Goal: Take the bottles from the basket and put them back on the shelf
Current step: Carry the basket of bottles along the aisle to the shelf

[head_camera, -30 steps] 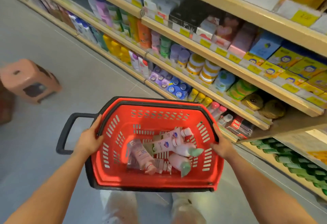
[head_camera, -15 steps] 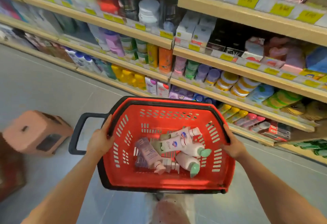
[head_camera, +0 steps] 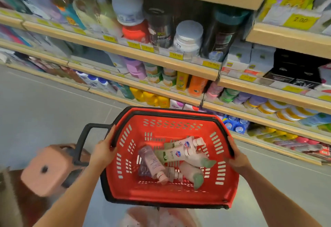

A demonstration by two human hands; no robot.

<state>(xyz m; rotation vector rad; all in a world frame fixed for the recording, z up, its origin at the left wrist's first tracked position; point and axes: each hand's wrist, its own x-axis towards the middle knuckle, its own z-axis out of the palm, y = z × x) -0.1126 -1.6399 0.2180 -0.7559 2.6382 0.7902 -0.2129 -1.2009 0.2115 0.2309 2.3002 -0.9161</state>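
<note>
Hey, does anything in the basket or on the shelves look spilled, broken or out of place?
Nothing looks spilled or broken. The bottles lie jumbled on their sides in the red basket, held by the left hand and right hand. Shelf details are too blurred to judge.

A: What's on the shelf (head_camera: 143, 57) past the hands?
B: Tall bottles, a white jar (head_camera: 188, 37), yellow price tags (head_camera: 176, 55) along the front edge.
A: Next board down?
B: Orange bottle (head_camera: 197, 85), small tubs, yellow bottles below.
A: The floor (head_camera: 44, 105)?
B: Pink stool (head_camera: 48, 169), just left of the left hand (head_camera: 103, 153).
</note>
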